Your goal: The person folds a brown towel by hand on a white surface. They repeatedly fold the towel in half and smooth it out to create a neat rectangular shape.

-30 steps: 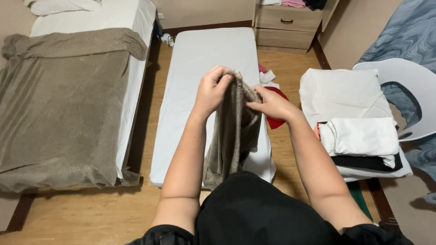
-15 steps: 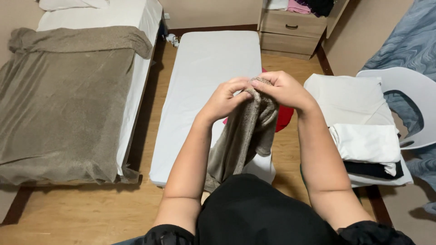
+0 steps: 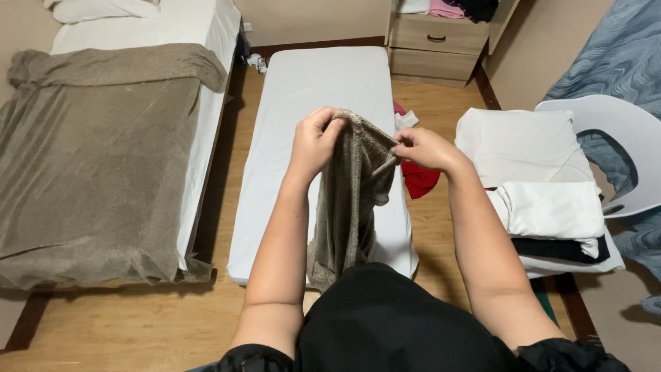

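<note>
Both hands hold one grey-brown knitted cloth [image 3: 351, 200] up in front of the person's body. The left hand [image 3: 315, 141] is closed on the top edge of the cloth, with the fingers curled over the fabric. The right hand [image 3: 423, 148] pinches the same top edge a little further to the right, thumb and fingers pressed together on it. The two hands are near each other but do not touch. Between them the edge of the cloth makes a small arch. The rest of the cloth hangs down in long folds, and its lower end reaches the person's black clothing [image 3: 385, 317].

Behind the cloth a narrow white mattress [image 3: 310, 89] lies on the wooden floor [image 3: 124, 324]. To the left stands a bed covered with a brown-grey blanket [image 3: 96, 158]. To the right of the mattress a red piece of clothing [image 3: 418, 180] lies on the floor. Further to the right there is a pile of folded white textiles [image 3: 544, 200] with a black one under it, just beside a white plastic chair [image 3: 620, 151]. A wooden chest of drawers [image 3: 437, 45] stands at the wall behind the mattress.
</note>
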